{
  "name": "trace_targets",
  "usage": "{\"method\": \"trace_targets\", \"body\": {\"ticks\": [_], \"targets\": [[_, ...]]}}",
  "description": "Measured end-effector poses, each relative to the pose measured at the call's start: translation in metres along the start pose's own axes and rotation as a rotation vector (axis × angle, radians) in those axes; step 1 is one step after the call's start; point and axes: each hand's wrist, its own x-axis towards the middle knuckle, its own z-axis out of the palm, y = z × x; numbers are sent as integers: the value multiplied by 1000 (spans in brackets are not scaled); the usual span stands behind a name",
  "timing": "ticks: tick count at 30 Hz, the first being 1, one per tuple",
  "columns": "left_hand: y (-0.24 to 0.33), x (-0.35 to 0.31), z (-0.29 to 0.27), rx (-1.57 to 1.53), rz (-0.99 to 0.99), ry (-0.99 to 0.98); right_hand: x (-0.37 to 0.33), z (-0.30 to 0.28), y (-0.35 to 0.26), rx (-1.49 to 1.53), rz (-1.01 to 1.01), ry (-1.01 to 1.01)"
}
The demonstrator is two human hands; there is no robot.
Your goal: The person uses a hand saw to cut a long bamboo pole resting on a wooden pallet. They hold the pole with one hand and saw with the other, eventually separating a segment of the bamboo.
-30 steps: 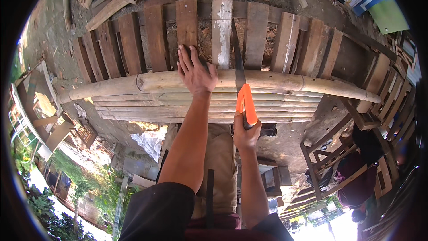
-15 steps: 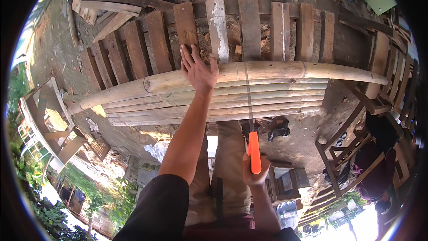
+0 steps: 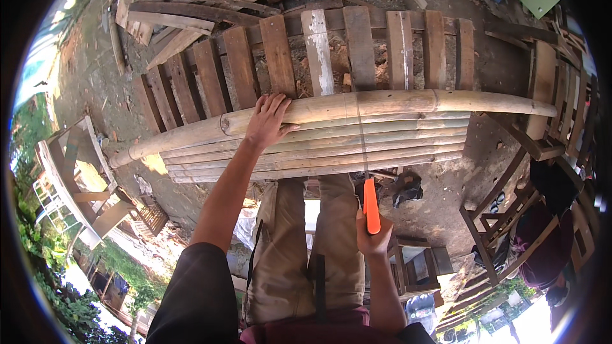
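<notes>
A thick, pale bamboo pole [image 3: 382, 101] lies crosswise in front of me. My left hand [image 3: 268, 121] grips it left of the middle, fingers curled over the far side and thumb toward the near side. My right hand [image 3: 373, 237] is closed round the orange handle [image 3: 371, 209] of a handsaw. The thin saw blade [image 3: 364, 143] points away from me and crosses the pole, right of my left hand. Close to the blade, a faint line rings the bamboo. Several thinner bamboo poles [image 3: 312, 151] lie side by side nearer to me, under the blade.
A slatted wooden frame [image 3: 360, 48] lies beyond the pole, with a heap of scrap boards [image 3: 210, 9] behind it. Wooden furniture frames [image 3: 478, 242] stand at the right, near a person in dark red [image 3: 539, 242]. Another wooden piece [image 3: 76, 181] stands at the left.
My left hand has drawn back from reaching past the pole and now wraps over it, farther left. The saw handle has shifted slightly away from me, still in my right hand.
</notes>
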Motion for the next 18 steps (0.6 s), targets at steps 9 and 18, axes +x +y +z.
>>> {"method": "trace_targets", "body": {"ticks": [9, 18], "targets": [[10, 0, 2, 121, 39, 1, -10, 9, 2, 0, 1, 5], [17, -4, 11, 79, -6, 96, -9, 13, 2, 36, -64, 40]]}}
